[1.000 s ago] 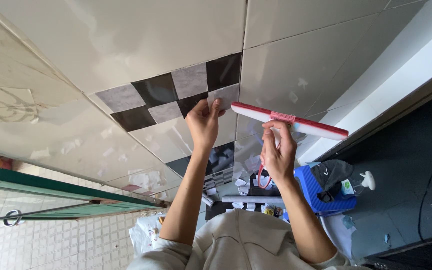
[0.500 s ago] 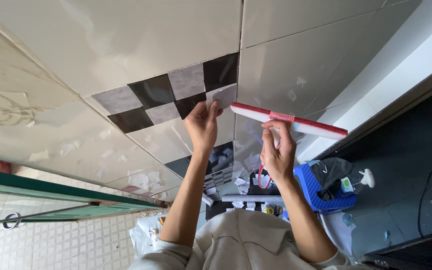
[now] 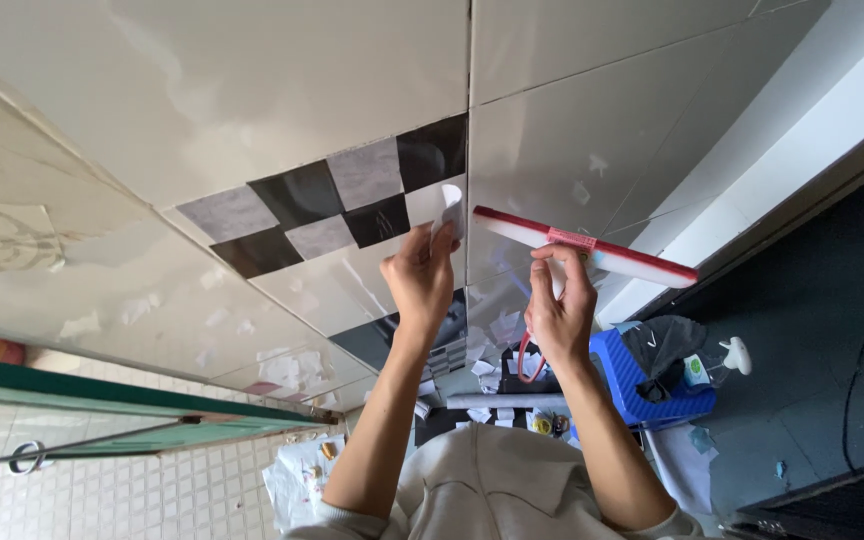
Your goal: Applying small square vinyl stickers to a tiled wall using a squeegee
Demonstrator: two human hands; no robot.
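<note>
Compared with one second earlier, both hands sit a little lower and the view has shifted slightly, while the grips look unchanged. Big pale wall tiles [image 3: 252, 80] fill the scene, with a checkered black-and-grey sticker sheet [image 3: 332, 205] lying flat on them. Its right corner [image 3: 449, 212] curls off the wall because the left hand [image 3: 420, 275] pinches it closed between fingertips. Just right, the right hand [image 3: 560, 300] grips a red-and-white squeegee [image 3: 584, 245], edge near the wall. Lower right stands a blue stool [image 3: 642, 385].
</note>
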